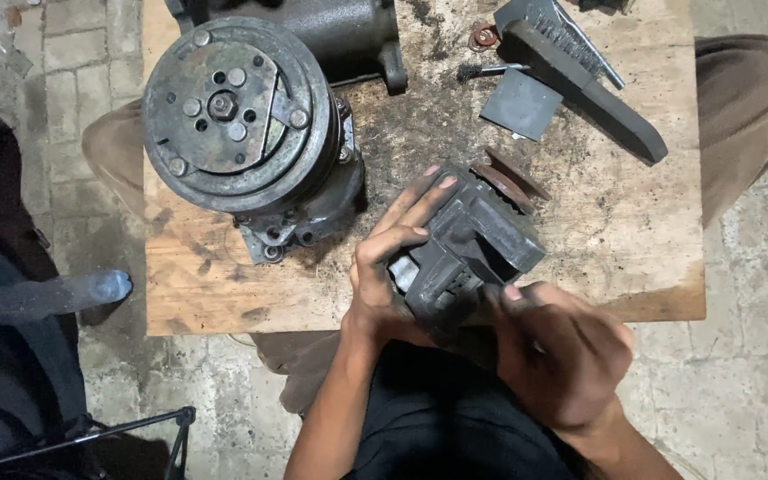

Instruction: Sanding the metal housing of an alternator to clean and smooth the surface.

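Both hands on a dark, greasy alternator [468, 244], held over the near edge of the wooden tabletop [615, 231], at about 5 o'clock of the board's middle. Left hand [393, 267] at the part's 9 o'clock side, grip clamped on the housing, fingers [420, 209] stretched up over its top face. Right hand [562, 351] at the part's 5 o'clock, blurred, thumb tip pressed against the lower corner of the housing; grip wrapped round that lower end, though how tightly cannot be told. Rusty brown pulley [508, 178] at the alternator's far end, toward 1 o'clock, tilted.

At 10 o'clock of the alternator, well apart from it, a large round compressor with clutch plate [237, 111] standing on the board, its face turned up. At 1 o'clock, near the far edge, a dark wire brush [571, 67] lying at a slant, with a flat grey square plate [520, 105] just beside it and a small rusty ring [484, 37] farther up. Stained board set on a paved stone floor [740, 373]. At far 9 o'clock, off the board, a blurred pale bottle [55, 296].
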